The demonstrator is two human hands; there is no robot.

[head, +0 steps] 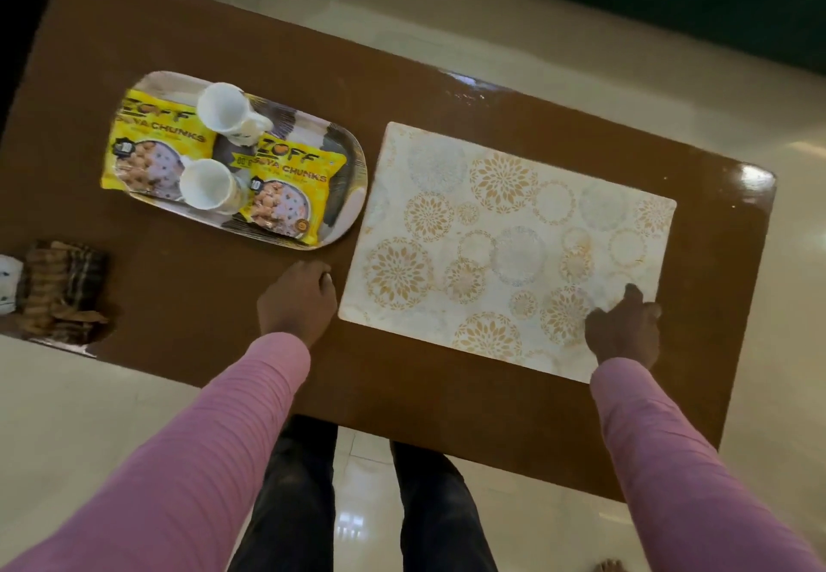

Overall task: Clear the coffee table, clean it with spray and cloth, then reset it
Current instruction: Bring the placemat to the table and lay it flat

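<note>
While right hand [623, 330] presses placemat [509, 245], fingers spread, long axis along table [223, 303]; left hand [297, 299] curled, empty.

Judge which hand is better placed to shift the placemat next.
Probably the right hand: its fingers already rest on the placemat near its front corner. The left hand sits beside the mat's edge.

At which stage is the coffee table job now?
It looks like the reset stage. The tray with two cups and two yellow packets stands on the table. The right hand presses on the placemat, seemingly positioning it; the left hand rests beside it. The folded cloth remains at the table edge, not yet removed.
</note>
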